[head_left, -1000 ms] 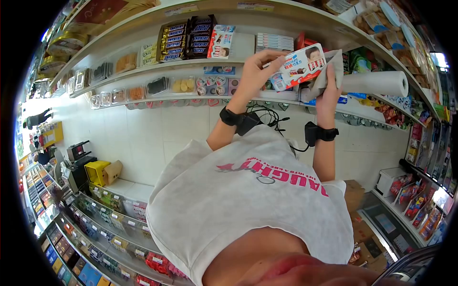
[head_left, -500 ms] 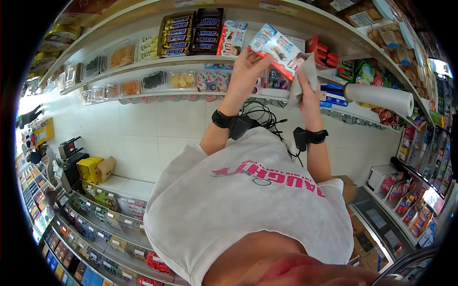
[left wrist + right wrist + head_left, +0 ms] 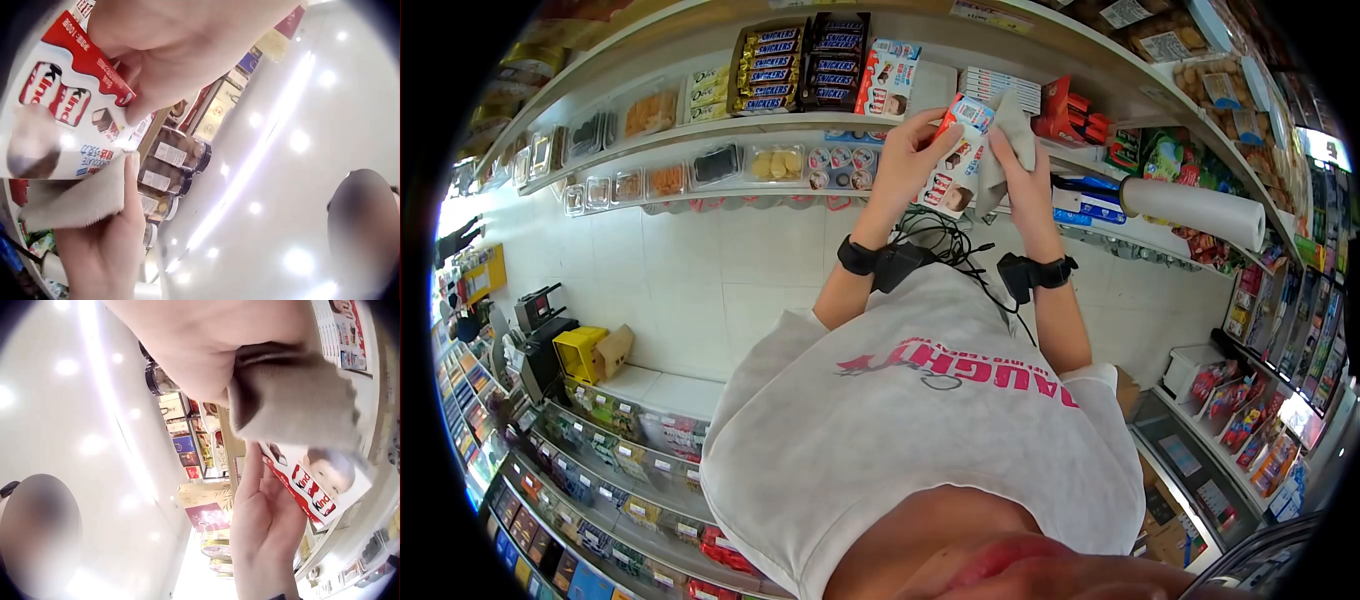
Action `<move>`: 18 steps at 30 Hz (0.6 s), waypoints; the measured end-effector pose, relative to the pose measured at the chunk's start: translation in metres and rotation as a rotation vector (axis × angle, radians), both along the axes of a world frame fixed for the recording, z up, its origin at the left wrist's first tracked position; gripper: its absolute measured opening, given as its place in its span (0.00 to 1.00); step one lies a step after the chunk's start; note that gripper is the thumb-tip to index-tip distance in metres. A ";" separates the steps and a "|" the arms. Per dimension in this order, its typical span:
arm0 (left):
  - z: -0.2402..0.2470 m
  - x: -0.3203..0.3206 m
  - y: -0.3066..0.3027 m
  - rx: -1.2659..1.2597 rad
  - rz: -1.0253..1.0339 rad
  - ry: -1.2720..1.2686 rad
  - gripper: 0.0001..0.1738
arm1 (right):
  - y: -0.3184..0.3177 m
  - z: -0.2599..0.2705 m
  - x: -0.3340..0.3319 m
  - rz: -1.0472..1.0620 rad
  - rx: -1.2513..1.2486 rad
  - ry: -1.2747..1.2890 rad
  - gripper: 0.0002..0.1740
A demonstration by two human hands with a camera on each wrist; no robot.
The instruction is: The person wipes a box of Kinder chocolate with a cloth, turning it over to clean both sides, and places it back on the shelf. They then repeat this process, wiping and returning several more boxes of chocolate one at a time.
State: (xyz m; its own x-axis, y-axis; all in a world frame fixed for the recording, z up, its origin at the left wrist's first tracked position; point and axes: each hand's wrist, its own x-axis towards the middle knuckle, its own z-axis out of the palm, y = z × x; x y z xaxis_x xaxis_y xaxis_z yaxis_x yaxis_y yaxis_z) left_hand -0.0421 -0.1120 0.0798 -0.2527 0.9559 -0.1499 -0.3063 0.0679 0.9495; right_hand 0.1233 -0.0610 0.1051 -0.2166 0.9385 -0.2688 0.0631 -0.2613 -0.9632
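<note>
Gripping hand: the left hand [image 3: 908, 165] holds the Kinder box [image 3: 962, 160] by the upper part of its left long edge, thumb across the near face and fingers reaching behind; how far they reach is hidden.
Kinder box, place: between the two hands, just right of the left fingers and left of the right ones, its free lower end hanging nearer the shirt [image 3: 920, 400] than either set of fingertips.
Kinder box, long axis: tilted, upper end leaning away and toward the right fingers, lower end toward the left wrist; printed face turned up to the wearer.
Nearer hand: the left, directly on the box; the right comes to it with cloth between.
Grey cloth [image 3: 294, 403]: bunched in the right fingers, draped over the box's right edge and touching it there.
Right hand [image 3: 1025, 185]: thumb and fingers closed around the cloth, pinching it; whether any bare fingertip touches the box I cannot tell.
Gap between fingers: about a box's width separates the two thumbs, neither hand spread wide.
Shelf beyond the fingers: a similar box [image 3: 887, 80] lies past the left fingertips, a stack of thin boxes [image 3: 1012, 88] past the cloth.
Paper roll [image 3: 1195, 210]: well to the right of the right fingers.
</note>
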 end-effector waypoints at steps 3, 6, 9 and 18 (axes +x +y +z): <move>0.005 -0.001 -0.002 0.000 -0.002 0.041 0.21 | 0.005 -0.008 -0.009 -0.077 0.013 0.159 0.29; 0.006 0.000 -0.006 0.010 -0.069 0.294 0.21 | 0.012 0.000 -0.015 -0.192 -0.021 0.350 0.26; -0.004 -0.004 -0.008 -0.031 -0.196 0.278 0.21 | 0.025 -0.003 -0.015 -0.284 -0.001 0.368 0.24; 0.004 0.003 -0.020 0.067 -0.153 0.356 0.20 | 0.035 0.003 -0.016 0.251 0.713 -0.290 0.20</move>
